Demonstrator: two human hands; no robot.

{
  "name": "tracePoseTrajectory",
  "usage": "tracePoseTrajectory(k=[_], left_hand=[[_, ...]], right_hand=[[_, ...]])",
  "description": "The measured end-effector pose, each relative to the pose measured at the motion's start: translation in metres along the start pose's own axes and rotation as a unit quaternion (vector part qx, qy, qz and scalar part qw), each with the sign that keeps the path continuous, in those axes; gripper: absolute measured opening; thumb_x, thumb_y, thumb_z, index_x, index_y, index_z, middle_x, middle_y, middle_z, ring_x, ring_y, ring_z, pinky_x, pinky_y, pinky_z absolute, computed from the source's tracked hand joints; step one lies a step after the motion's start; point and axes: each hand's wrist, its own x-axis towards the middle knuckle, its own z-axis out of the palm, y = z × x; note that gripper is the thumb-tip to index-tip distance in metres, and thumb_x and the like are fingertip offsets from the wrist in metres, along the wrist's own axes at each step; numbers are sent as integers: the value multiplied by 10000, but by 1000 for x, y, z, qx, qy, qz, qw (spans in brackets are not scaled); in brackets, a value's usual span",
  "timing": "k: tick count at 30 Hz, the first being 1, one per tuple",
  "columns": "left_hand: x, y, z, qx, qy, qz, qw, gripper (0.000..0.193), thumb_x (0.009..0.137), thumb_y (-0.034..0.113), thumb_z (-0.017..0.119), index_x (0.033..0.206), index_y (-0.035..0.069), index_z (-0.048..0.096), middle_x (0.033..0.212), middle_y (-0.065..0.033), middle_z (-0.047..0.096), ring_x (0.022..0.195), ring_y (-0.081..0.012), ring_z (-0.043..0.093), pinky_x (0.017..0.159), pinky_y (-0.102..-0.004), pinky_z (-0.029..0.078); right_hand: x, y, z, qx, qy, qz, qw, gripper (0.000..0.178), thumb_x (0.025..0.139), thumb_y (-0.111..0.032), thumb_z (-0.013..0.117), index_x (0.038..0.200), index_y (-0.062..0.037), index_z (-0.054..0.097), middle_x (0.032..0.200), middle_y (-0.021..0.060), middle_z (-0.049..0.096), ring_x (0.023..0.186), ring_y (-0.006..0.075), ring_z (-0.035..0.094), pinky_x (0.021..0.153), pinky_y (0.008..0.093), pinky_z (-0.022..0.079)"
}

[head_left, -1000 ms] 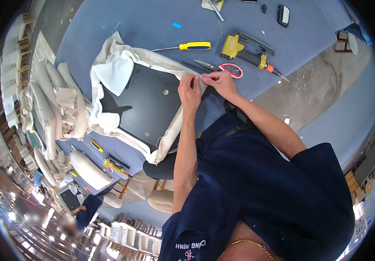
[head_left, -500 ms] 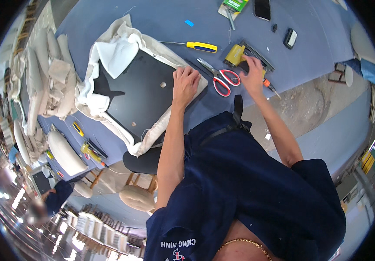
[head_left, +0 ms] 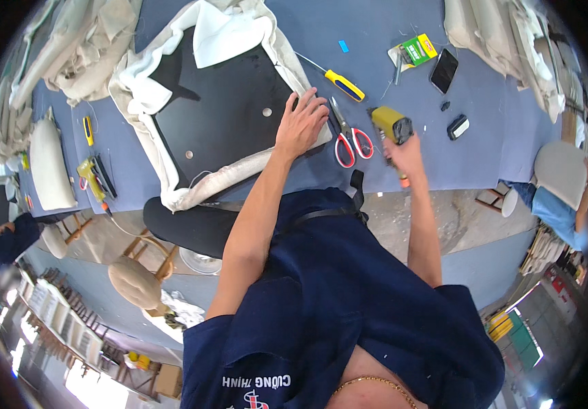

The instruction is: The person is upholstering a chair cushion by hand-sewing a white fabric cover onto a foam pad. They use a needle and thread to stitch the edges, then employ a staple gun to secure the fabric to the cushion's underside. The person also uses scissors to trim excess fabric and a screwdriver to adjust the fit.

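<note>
My right hand [head_left: 406,155] is closed around the yellow staple gun [head_left: 389,123], just right of the red-handled scissors [head_left: 346,129]. My left hand [head_left: 302,125] lies palm down, fingers loosely parted, over the cream fabric border [head_left: 243,168] at a corner of the black panel [head_left: 222,109], which rests on the blue table [head_left: 376,34].

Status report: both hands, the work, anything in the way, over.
Left hand on beige fabric edging flat black panel. Right hand gripping olive-yellow nail gun. Red-and-white-handled metal scissors between hands on blue-grey tabletop.
</note>
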Motion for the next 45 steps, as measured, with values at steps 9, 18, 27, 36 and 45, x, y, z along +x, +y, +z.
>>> tracePoseTrajectory(k=[9,18,27,36,45], left_hand=[[-4,-5,4,0,8,-1,1000,145,987,229,586,1096,146,630,1295,-22,589,1441,-248,392,1189,-516,279],[-4,-6,5,21,-7,-14,1000,145,998,236,568,1106,145,597,1291,-26,579,1459,-244,365,1205,-506,261],[-4,-9,9,5,4,3,1000,151,997,230,558,1103,130,597,1293,-30,580,1450,-245,380,1200,-513,263],[0,-3,-8,-105,119,-5,987,193,862,72,704,1029,37,615,1257,-141,576,1281,-371,517,1101,-492,407],[-79,11,-70,42,-63,-102,992,936,754,343,837,1530,84,383,1600,-245,306,1510,-415,263,1239,-561,204]], right_hand=[[-38,-14,74,83,1,-33,996,344,757,-89,734,1070,47,691,938,149,750,838,250,717,785,382,550],[-37,-8,96,36,16,-96,995,415,740,-80,759,1120,55,660,1005,177,734,921,289,712,848,381,541],[-40,-22,105,39,32,-84,995,369,758,-74,735,1097,52,660,996,198,729,946,310,716,851,394,545],[-52,-24,99,59,44,-132,989,450,769,-214,761,1135,29,663,1025,260,714,1011,397,701,875,447,545],[-6,9,-13,-23,30,-99,994,553,825,-237,753,1266,48,582,1118,264,692,1016,376,695,885,434,534]])
